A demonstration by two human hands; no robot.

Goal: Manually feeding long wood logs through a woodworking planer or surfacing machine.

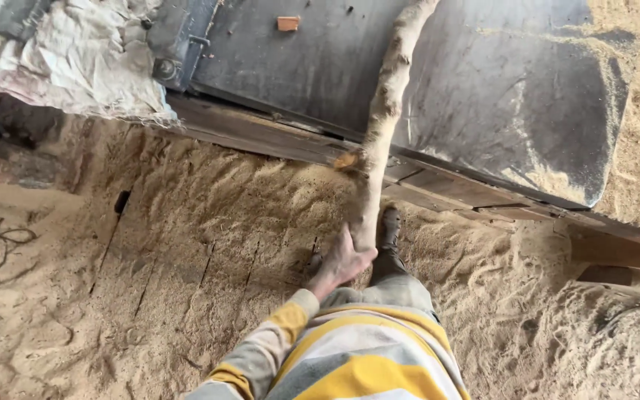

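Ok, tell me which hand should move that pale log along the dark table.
Left, probably: the left hand has its grip on the lower end of the log; the right hand is out of view.

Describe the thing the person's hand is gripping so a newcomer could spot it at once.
Start at the dark metal table across the top. A long pale log, stripped of bark and knobbly, slants down off its edge to the sawdust floor, where the left hand grips its lower end. Nothing else here is long and round.

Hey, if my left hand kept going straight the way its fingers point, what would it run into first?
The left hand already grips the pale branch. Pushed further up along it, it would probably first meet the table's wooden edge; depth is unclear.
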